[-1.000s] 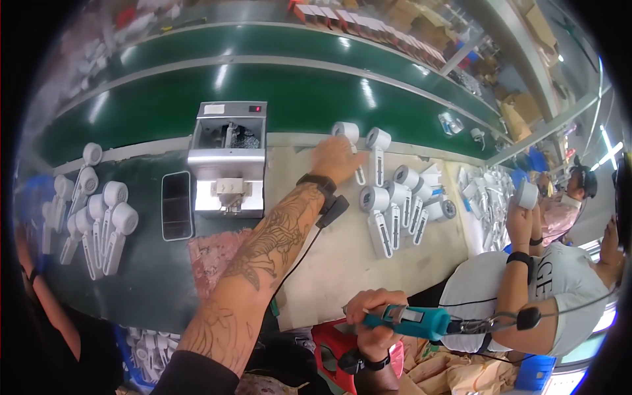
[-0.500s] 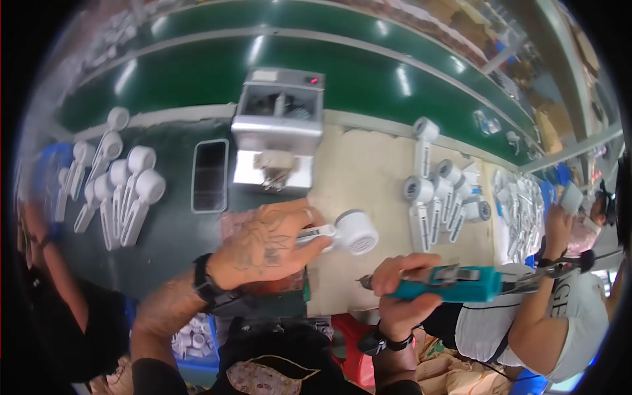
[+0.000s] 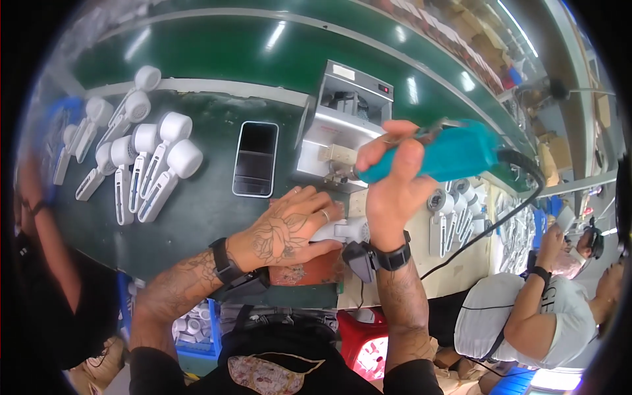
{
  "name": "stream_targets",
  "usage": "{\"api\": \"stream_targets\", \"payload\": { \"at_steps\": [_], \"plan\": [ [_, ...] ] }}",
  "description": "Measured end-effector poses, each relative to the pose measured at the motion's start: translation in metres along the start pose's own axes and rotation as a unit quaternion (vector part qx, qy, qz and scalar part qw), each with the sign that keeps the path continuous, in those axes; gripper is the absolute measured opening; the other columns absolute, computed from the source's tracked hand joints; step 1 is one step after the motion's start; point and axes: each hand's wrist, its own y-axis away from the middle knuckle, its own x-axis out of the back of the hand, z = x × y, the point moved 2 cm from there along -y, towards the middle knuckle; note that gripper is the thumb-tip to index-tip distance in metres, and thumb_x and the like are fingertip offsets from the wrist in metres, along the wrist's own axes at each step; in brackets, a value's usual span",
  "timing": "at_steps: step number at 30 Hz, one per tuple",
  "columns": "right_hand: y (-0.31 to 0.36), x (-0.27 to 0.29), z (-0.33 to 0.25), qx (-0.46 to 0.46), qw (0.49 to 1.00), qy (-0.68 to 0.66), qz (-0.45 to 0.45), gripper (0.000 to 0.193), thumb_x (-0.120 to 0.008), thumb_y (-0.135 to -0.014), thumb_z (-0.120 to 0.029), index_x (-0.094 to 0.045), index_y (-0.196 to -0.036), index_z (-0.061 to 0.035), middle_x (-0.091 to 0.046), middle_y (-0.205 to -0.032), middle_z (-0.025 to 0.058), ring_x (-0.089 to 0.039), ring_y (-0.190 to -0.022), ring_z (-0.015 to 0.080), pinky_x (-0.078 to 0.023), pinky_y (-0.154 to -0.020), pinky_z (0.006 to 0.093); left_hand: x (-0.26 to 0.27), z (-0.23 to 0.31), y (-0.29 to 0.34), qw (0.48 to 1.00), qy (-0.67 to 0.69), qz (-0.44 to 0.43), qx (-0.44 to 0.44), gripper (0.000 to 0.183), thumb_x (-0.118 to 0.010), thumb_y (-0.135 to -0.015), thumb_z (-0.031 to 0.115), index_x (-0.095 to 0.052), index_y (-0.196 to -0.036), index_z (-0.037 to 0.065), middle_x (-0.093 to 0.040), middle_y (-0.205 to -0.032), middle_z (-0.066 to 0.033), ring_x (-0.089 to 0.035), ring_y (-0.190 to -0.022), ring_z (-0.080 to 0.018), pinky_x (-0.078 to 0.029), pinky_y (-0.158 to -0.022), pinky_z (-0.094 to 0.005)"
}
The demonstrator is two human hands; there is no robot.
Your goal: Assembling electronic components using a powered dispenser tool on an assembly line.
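The left hand (image 3: 289, 227) presses a white plastic part (image 3: 345, 230) flat onto the table (image 3: 197, 210), its grip closed over it. The right hand (image 3: 395, 181), just above, has its grip wrapped tight around a teal electric screwdriver (image 3: 438, 155), in front of a small metal machine (image 3: 342, 125).

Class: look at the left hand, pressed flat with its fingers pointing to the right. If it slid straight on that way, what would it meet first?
Most likely the right forearm, standing just beyond the white part that the left hand holds down. Depth is hard to judge in this view.
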Motion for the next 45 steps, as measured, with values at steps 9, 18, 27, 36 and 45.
{"api": "stream_targets", "payload": {
  "at_steps": [9,18,27,36,45],
  "plan": [
    [0.001,-0.007,0.024,0.003,0.999,-0.005,-0.048,0.041,-0.056,-0.098,-0.039,-0.052,-0.099,0.0011,-0.055,-0.068,0.0080,-0.054,-0.058,0.0172,-0.044,-0.053,0.0296,0.002,-0.001,0.001,0.999,-0.029,-0.001,-0.037,0.043,-0.071,-0.079,0.031,-0.060,-0.111,0.005,-0.056,-0.105,-0.0091,-0.052,-0.097,-0.0274,-0.042,-0.087,-0.0407],
    [0.037,0.030,-0.014,-0.080,0.995,0.019,-0.048,0.065,-0.060,-0.090,-0.059,-0.049,-0.103,0.0046,-0.049,-0.064,0.0079,-0.050,-0.054,0.0186,-0.041,-0.050,0.0312,0.003,0.000,-0.001,1.000,-0.016,-0.002,-0.011,0.047,-0.072,-0.079,0.034,-0.060,-0.114,0.005,-0.055,-0.103,-0.0087,-0.052,-0.097,-0.0265,-0.042,-0.086,-0.0407],
    [0.045,0.032,-0.004,-0.090,0.995,0.000,-0.040,0.061,-0.060,-0.091,-0.056,-0.048,-0.099,0.0029,-0.050,-0.064,0.0094,-0.051,-0.054,0.0194,-0.042,-0.051,0.0321,0.001,-0.002,0.000,1.000,-0.008,-0.011,-0.009,0.048,-0.072,-0.080,0.034,-0.059,-0.115,0.004,-0.055,-0.103,-0.0085,-0.052,-0.097,-0.0262,-0.042,-0.086,-0.0398],
    [0.047,0.026,0.007,-0.068,0.996,-0.028,-0.060,0.049,-0.061,-0.093,-0.047,-0.045,-0.092,-0.0010,-0.049,-0.065,0.0076,-0.049,-0.054,0.0180,-0.044,-0.051,0.0336,0.001,0.000,-0.001,0.999,-0.049,0.000,-0.005,0.050,-0.071,-0.080,0.035,-0.059,-0.117,0.004,-0.055,-0.105,-0.0094,-0.052,-0.098,-0.0268,-0.042,-0.086,-0.0400],
    [0.030,0.024,0.000,-0.071,0.995,0.019,-0.069,0.054,-0.055,-0.096,-0.051,-0.051,-0.103,0.0024,-0.053,-0.069,0.0084,-0.053,-0.060,0.0178,-0.045,-0.056,0.0315,0.000,-0.003,0.000,1.000,-0.019,-0.018,-0.016,0.048,-0.070,-0.081,0.033,-0.059,-0.118,0.004,-0.055,-0.106,-0.0100,-0.052,-0.098,-0.0275,-0.043,-0.087,-0.0403]
  ]
}}
